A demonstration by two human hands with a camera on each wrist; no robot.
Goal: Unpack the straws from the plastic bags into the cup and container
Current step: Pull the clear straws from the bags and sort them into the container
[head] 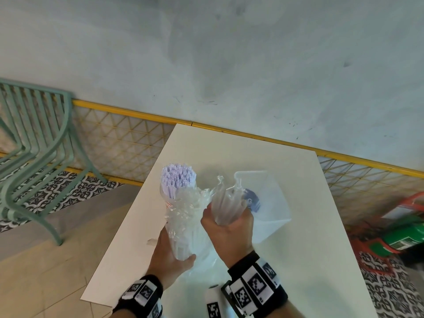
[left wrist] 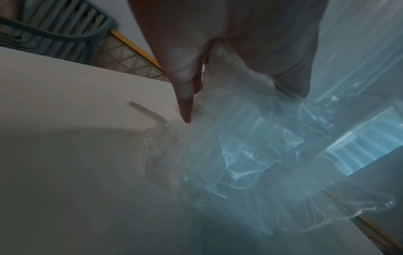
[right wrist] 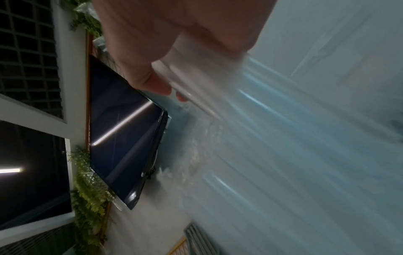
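Over the white table (head: 305, 237), my left hand (head: 174, 253) grips the lower end of a bundle of white straws (head: 179, 179). Their upper ends stick out of a crumpled clear plastic bag (head: 185, 207) pushed down around them. The left wrist view shows my fingers (left wrist: 183, 77) against that bag (left wrist: 250, 155). My right hand (head: 229, 228) holds a second bag of straws (head: 226, 203) upright, its twisted top closed. That bag (right wrist: 218, 82) is blurred in the right wrist view. A translucent container (head: 273, 203) stands behind my right hand. I cannot make out a cup.
A small plastic scrap (head: 151, 242) lies on the table by my left hand. A green metal chair (head: 34, 145) stands at the left in front of a yellow mesh fence (head: 119, 138). Red and green items (head: 403, 232) sit on the floor at the right.
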